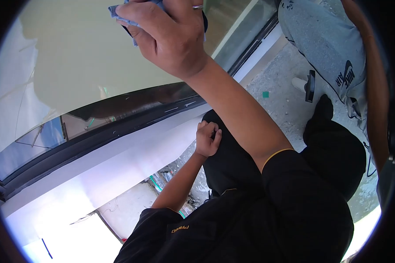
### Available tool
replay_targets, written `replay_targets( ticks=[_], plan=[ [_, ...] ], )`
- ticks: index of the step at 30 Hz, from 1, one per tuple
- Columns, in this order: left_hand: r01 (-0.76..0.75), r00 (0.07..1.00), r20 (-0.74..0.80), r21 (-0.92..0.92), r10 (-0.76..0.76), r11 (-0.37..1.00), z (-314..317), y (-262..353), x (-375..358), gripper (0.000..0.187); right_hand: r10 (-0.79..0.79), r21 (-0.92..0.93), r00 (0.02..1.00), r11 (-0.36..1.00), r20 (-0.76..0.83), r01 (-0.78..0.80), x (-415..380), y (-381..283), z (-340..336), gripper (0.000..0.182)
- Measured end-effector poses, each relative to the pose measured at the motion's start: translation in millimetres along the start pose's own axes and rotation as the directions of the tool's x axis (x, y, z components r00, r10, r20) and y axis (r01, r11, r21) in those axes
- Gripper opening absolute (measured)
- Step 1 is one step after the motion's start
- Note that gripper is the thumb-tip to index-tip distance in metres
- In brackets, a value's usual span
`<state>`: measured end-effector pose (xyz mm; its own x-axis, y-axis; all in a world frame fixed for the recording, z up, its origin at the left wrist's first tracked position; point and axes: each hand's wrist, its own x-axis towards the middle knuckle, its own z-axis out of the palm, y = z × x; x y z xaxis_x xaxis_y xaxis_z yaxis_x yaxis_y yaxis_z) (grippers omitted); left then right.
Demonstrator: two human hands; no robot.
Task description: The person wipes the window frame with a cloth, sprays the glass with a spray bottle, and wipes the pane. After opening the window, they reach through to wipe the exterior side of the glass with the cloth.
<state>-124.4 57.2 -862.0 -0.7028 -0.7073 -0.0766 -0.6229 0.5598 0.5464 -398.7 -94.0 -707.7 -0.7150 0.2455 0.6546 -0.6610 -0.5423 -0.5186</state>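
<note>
Gripping hand: the right hand point(171, 37) reaches forward on an outstretched bare arm and is pressed against the large pale glass pane point(74, 65) at the top of the view.
Right fingers: curled tight over a crumpled blue cloth point(118, 11), thumb tucked along its lower edge. A ring shows on one finger. Most of the cloth is hidden under the palm, with only a blue corner sticking out to the left.
Cloth position: bunched between the right hand and the glass, touching both, high on the pane and well above the frame.
Left hand: the left hand point(207, 139) lies low, resting on the knee of the black trousers point(232, 153).
Left fingers: the fingers point(215, 133) are folded loosely into a half fist. Nothing can be seen in them, though the inside of the hand is turned away.
Glass surround: a black window frame point(96, 131) runs slantwise under the pane, and a white sill strip point(118, 162) lies just beside it on the near side.
Floor: grey speckled concrete floor point(281, 101) past the knees, with a black-and-white hand tool point(309, 85) lying on it.
Other person: a leg in a grey "Nike Air" garment point(329, 44) stands at the upper right, near the tool and apart from both hands.
</note>
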Motion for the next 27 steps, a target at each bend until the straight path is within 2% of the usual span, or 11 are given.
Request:
replay_targets(
  ticks=[3,4,7,10,11,14,18,19,21,23,27],
  plan=[
    [0.08,0.997,-0.01,0.014,-0.08,0.997,-6,17,3,0.01,0.014,-0.228,1.0,0.974,0.021,-0.009,18,50,-36,0.013],
    [0.082,0.996,-0.024,0.007,-0.081,0.997,-5,17,3,0.01,0.176,-0.216,0.982,0.958,-0.066,-0.186,20,58,-42,0.016],
    [0.1,0.994,-0.042,-0.001,-0.1,0.995,-4,18,5,0.01,0.155,-0.359,0.972,0.909,-0.178,-0.211,-7,104,-61,0.019],
    [0.115,0.993,-0.03,0.018,-0.114,0.993,-4,18,6,0.01,0.34,-0.23,0.934,0.906,-0.106,-0.356,-65,107,-95,0.043],
    [0.111,0.994,-0.025,0.016,-0.111,0.994,-4,16,6,0.01,0.485,-0.372,0.873,0.802,-0.048,-0.466,-95,112,-113,0.065],
    [0.116,0.993,-0.003,0.027,-0.116,0.993,-6,19,5,0.011,0.72,-0.414,0.677,0.576,-0.152,-0.705,-154,110,-138,0.07],
    [0.074,0.997,0.003,0.021,-0.074,0.997,0,9,2,0.01,0.82,-0.464,0.545,0.42,-0.174,-0.78,-195,23,-106,0.069],
    [-0.002,1.0,0.016,-0.017,0.003,1.0,1,8,6,0.01,0.827,-0.49,0.553,0.442,-0.101,-0.751,-207,-11,-97,0.07],
    [0.112,0.992,0.043,0.09,-0.117,0.99,7,1,5,0.011,0.851,-0.363,0.511,0.517,0.119,-0.776,-196,-86,-75,0.084],
    [0.205,0.975,0.06,0.114,-0.213,0.972,5,1,-3,0.015,0.706,-0.325,0.592,0.707,0.389,-0.628,-186,-136,-59,0.087],
    [-0.056,0.998,0.034,0.07,0.054,0.996,7,-8,-8,0.014,0.242,-0.196,0.807,0.968,0.538,-0.159,-204,-94,-73,0.065]
  ],
)
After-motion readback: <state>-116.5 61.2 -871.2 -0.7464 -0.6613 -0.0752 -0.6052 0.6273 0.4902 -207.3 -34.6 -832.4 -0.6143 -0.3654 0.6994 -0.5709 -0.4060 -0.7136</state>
